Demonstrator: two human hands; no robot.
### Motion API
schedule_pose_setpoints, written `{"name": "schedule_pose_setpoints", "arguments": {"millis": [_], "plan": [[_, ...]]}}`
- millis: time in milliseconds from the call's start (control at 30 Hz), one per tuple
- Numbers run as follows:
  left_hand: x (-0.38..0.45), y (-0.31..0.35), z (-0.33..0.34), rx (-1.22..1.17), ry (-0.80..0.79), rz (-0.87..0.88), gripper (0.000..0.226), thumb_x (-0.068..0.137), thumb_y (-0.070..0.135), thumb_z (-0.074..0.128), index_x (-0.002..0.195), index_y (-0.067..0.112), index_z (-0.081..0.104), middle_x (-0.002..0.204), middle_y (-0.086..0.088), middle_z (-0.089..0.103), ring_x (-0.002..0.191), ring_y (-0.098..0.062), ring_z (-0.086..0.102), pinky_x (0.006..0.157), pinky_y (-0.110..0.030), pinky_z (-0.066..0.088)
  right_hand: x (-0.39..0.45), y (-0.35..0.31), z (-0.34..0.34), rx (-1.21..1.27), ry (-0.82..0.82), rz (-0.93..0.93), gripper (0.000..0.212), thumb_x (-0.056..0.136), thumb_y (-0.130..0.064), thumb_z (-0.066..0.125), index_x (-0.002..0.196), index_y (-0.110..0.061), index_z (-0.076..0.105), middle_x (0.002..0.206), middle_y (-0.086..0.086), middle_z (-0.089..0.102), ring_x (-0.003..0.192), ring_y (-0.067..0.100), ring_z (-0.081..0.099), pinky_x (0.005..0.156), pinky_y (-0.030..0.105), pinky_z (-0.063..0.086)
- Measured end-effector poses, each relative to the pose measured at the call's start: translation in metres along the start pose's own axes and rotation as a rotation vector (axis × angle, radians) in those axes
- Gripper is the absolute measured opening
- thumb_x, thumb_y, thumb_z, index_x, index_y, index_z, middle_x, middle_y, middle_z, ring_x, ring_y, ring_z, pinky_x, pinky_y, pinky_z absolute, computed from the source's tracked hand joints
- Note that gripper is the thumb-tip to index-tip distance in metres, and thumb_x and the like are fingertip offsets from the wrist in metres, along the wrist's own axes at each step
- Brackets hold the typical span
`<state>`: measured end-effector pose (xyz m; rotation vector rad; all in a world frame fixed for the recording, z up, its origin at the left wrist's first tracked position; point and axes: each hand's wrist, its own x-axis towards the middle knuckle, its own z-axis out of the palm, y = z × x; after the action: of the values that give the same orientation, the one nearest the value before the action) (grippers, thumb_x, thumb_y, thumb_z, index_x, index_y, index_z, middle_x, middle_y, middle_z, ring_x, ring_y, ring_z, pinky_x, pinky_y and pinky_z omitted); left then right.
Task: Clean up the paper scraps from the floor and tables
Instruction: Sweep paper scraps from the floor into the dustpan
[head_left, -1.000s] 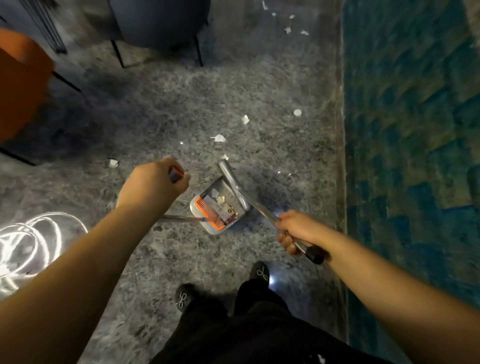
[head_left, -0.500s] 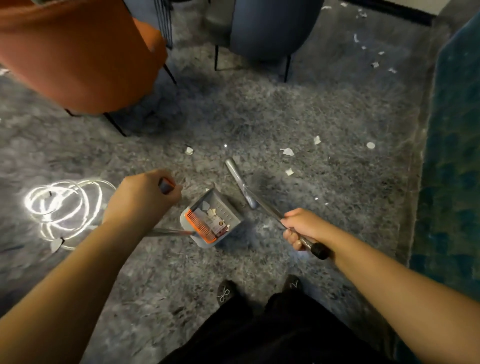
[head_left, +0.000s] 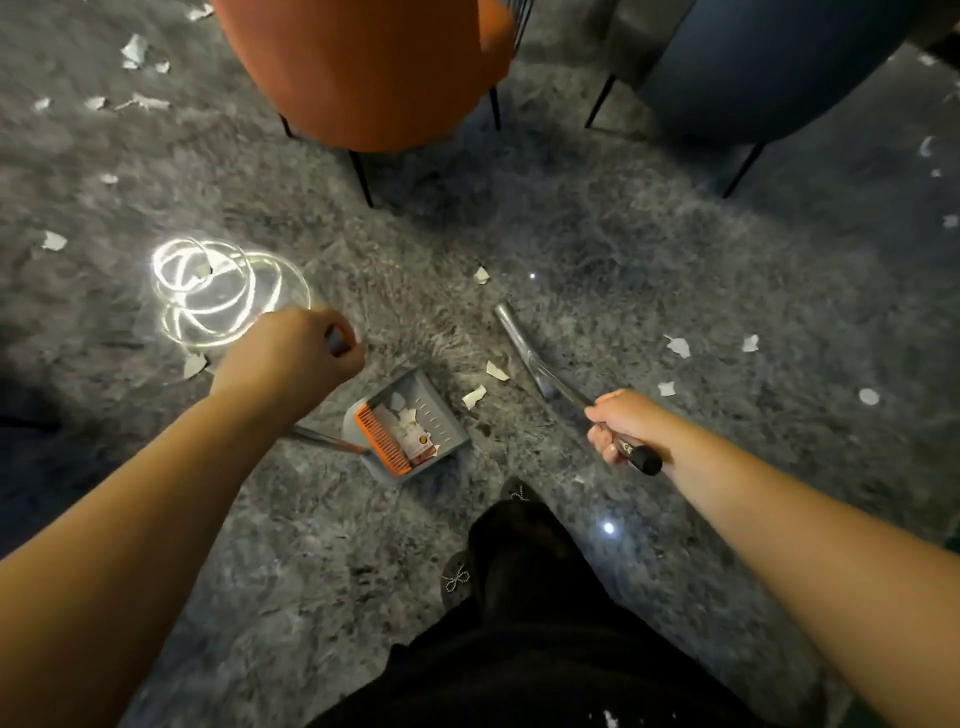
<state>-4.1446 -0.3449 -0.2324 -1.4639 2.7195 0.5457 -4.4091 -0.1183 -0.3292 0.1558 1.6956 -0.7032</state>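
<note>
At the left, our left hand (head_left: 291, 353) is clenched around the top of the dustpan handle, and the grey dustpan (head_left: 410, 431) stands on the floor just right of it, with an orange comb edge and some white scraps already inside. Its open mouth faces up and to the right. Just beyond the mouth we count three paper scraps (head_left: 474, 397) lying close together, between the pan and the broom (head_left: 524, 348). Our right hand (head_left: 621, 426) grasps the broom handle, whose long axis runs from this hand up-left to the grey head. So the right hand is nearer to the three scraps, and we judge the sweep must go down-left into the pan. Further right lie four more scraps (head_left: 678, 345), well apart.
</note>
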Motion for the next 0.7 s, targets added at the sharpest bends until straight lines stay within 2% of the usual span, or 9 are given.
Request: {"name": "schedule_pose_setpoints", "arguments": {"millis": [167,333,400,500,600,700], "plan": [[0.029,0.001,0.005,0.025,-0.035,-0.045,0.017,0.081,0.042,0.068,0.081,0.025,0.065,0.073,-0.003,0.061,0.070,-0.026,0.056,0.059,-0.029,0.040,0.038,-0.028,0.004,-0.092,-0.042,0.105,0.010,0.101,-0.012,0.036,0.094,-0.012,0.043,0.043,0.002,0.042,0.031,0.009,0.034,0.032,0.015,0.030],[0.052,0.006,0.002,0.060,-0.053,-0.062,0.019,0.083,0.043,0.066,0.083,0.025,0.064,0.075,-0.003,0.061,0.068,-0.025,0.056,0.057,-0.031,0.045,0.049,-0.038,0.018,-0.189,-0.148,0.231,0.012,0.104,-0.016,0.035,0.094,-0.012,0.039,0.040,0.001,0.040,0.029,0.007,0.033,0.031,0.014,0.029],[0.056,0.010,0.002,0.073,-0.051,-0.058,0.017,0.084,0.040,0.065,0.082,0.023,0.064,0.071,-0.003,0.060,0.062,-0.023,0.054,0.053,-0.030,0.043,0.046,-0.040,0.023,-0.209,-0.178,0.224,0.005,0.103,-0.014,0.036,0.101,-0.016,0.041,0.043,0.001,0.041,0.031,0.007,0.034,0.033,0.014,0.030],[0.059,0.012,0.003,0.080,-0.040,-0.061,0.015,0.084,0.040,0.065,0.083,0.026,0.064,0.071,-0.002,0.059,0.061,-0.022,0.051,0.054,-0.027,0.038,0.038,-0.045,0.031,-0.172,-0.239,0.246,0.014,0.104,-0.012,0.034,0.115,-0.016,0.042,0.054,0.003,0.037,0.031,0.006,0.032,0.034,0.011,0.028],[0.060,0.011,0.004,0.081,-0.037,-0.060,0.016,0.085,0.043,0.065,0.086,0.027,0.063,0.073,-0.003,0.060,0.063,-0.025,0.052,0.056,-0.029,0.040,0.029,-0.053,0.034,-0.132,-0.317,0.278,0.013,0.105,-0.014,0.033,0.116,-0.018,0.038,0.062,0.003,0.036,0.031,0.003,0.032,0.031,0.010,0.026],[0.061,0.004,0.002,0.073,-0.040,-0.062,0.018,0.084,0.046,0.065,0.085,0.027,0.063,0.074,-0.003,0.061,0.066,-0.026,0.056,0.057,-0.031,0.044,0.016,-0.058,0.035,-0.152,-0.325,0.232,0.028,0.104,-0.013,0.036,0.132,-0.012,0.035,0.065,0.004,0.039,0.033,0.002,0.033,0.031,0.012,0.027]]}}
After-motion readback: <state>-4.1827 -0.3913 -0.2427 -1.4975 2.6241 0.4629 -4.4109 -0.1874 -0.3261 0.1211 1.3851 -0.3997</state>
